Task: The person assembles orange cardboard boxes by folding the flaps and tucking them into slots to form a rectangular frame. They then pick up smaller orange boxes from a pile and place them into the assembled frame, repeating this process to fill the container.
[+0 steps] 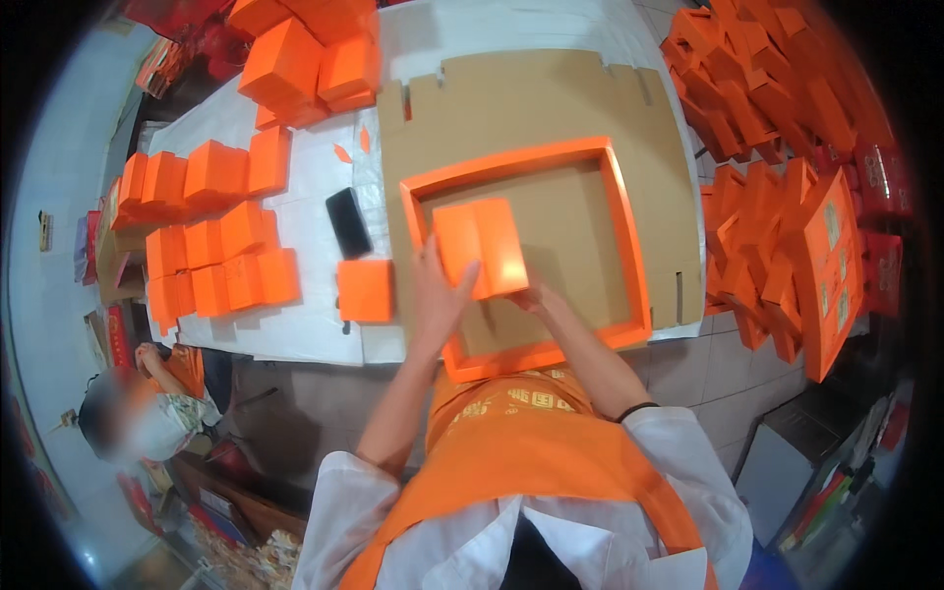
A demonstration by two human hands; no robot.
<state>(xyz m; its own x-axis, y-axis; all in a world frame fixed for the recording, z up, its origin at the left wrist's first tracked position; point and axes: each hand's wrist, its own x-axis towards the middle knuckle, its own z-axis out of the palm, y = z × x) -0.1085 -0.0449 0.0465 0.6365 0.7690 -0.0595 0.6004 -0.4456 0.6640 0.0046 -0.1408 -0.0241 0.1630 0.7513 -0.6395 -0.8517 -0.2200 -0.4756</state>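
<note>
A small orange box (479, 246) is held over the near left part of a large shallow orange tray (629, 256) lined with brown cardboard. My left hand (436, 295) grips its near left edge, fingers spread on the side. My right hand (531, 295) is under its near right corner, mostly hidden by the box. Another small orange box (365, 290) lies just left of the tray on the white table cover.
A black phone (348, 222) lies left of the tray. Rows of small orange boxes (221, 261) stand at the left, more are piled at the back (305, 59). Folded orange cartons (777, 197) are heaped at the right. Another person (138, 413) sits low at the left.
</note>
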